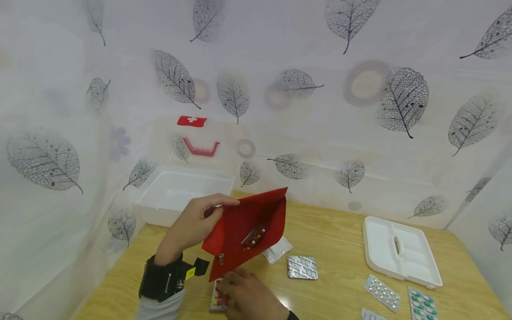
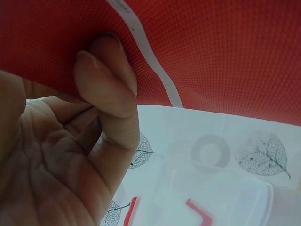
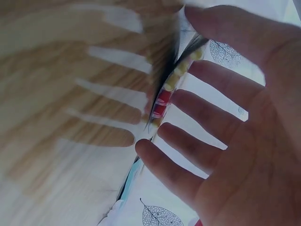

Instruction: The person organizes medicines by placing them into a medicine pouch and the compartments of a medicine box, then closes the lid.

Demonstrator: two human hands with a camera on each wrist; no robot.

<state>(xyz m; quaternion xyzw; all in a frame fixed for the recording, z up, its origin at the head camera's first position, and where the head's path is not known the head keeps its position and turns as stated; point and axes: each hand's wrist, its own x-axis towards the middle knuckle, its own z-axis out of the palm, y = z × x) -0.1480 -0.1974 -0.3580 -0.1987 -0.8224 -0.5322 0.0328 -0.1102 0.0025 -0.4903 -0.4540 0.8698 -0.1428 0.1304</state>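
Note:
A red fabric pouch (image 1: 244, 222) hangs tilted over the table, its mouth gaping toward me. My left hand (image 1: 198, 224) grips its upper left edge; in the left wrist view, thumb and curled finger (image 2: 106, 84) pinch the red cloth beside a pale zipper strip (image 2: 150, 56). Inside the pouch lies a blister pack of capsules (image 1: 253, 238). Below the pouch, my right hand (image 1: 252, 293) reaches over a blister pack of red and yellow capsules (image 1: 219, 298). The right wrist view shows nearly straight, spread fingers (image 3: 202, 113) with their tips right at that pack (image 3: 162, 101).
A white lidless-looking box (image 1: 182, 191) stands back left, its clear lid with a red handle (image 1: 201, 149) raised. At right is a white divided tray (image 1: 400, 253). Blister packs (image 1: 382, 292) lie before it; a silver pack (image 1: 302, 267) and a white packet (image 1: 278, 250) lie mid-table.

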